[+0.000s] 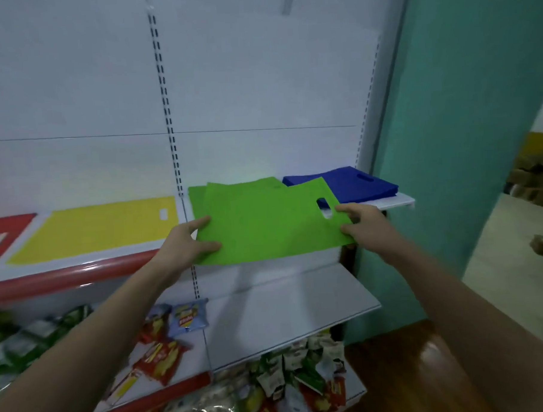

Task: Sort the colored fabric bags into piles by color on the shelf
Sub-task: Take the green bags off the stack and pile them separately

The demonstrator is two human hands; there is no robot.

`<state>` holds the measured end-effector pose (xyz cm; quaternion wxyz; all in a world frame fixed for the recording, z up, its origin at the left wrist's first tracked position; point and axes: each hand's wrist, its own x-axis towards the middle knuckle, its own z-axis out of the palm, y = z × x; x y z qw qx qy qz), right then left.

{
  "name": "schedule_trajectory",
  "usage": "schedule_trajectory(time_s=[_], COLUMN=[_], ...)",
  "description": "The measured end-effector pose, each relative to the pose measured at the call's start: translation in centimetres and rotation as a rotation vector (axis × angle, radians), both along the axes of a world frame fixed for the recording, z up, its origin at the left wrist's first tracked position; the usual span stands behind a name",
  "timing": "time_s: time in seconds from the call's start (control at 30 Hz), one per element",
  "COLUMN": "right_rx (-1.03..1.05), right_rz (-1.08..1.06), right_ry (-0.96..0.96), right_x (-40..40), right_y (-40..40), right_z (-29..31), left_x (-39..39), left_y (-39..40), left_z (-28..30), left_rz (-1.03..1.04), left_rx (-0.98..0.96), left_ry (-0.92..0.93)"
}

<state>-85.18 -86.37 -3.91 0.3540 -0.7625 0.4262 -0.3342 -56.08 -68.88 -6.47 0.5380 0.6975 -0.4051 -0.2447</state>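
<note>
Two bare hands hold one flat bright green fabric bag point(265, 228) by its opposite short ends, just above the front of the white upper shelf point(397, 200). The left hand point(188, 243) grips the bag's left edge, thumb on top near the lower corner and a finger lying along the edge higher up, the remaining fingers hidden beneath the cloth. The right hand point(364, 223) pinches the right edge just beside the oval cut-out handle, thumb on the upper face and curled fingers at the border. Stretched between both grips, the bag lies nearly level and smooth, its near edge overhanging the shelf front. Beneath its far side rests a pile of more green fabric bags point(201, 193), corners peeking out at the back left. To the right of that, touching the green pile's far corner, sits a stack of dark blue fabric bags point(356, 183) with a slot handle. On the neighbouring shelf section to the left lies a yellow fabric bag pile point(94, 229), and further left a red fabric bag point(4, 239) at the frame edge. Lower shelves carry snack packets point(165, 360), blurred.
</note>
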Motion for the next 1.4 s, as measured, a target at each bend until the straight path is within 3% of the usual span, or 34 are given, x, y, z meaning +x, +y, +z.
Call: schedule_trajectory(time_s=[0.23,0.4,0.77,0.93,1.17,1.4], right_rx=[-0.022,-0.148,-0.275,-0.353,-0.228,-0.196], right_rz=[0.095,0.12,0.233,0.293,0.755,1.166], right_ry=[0.079,0.232,0.837,0.665,0.38,0.285], right_x=[8.9,13.7,18.3,19.8,23.7,27.0], right_y=[-8.6,-14.3,-20.6,-19.8,-10.3,3.1], right_z=[0.4,0.3,0.1,2.6,3.1,-1.0], left_x=[4.9,8.1,11.7,11.6,7.5,2.6], left_y=[-4.2,-8.3,-13.5,-12.5,-7.2,4.9], left_z=[1.1,0.6,-1.4,-1.6,0.2,1.5], left_rz=[0.23,0.317,0.291,0.347,0.493,0.76], left_rx=[0.084,0.225,0.549,0.556,0.59,0.735], left_ry=[-0.169,-0.311,-0.555,-0.602,-0.601,-0.627])
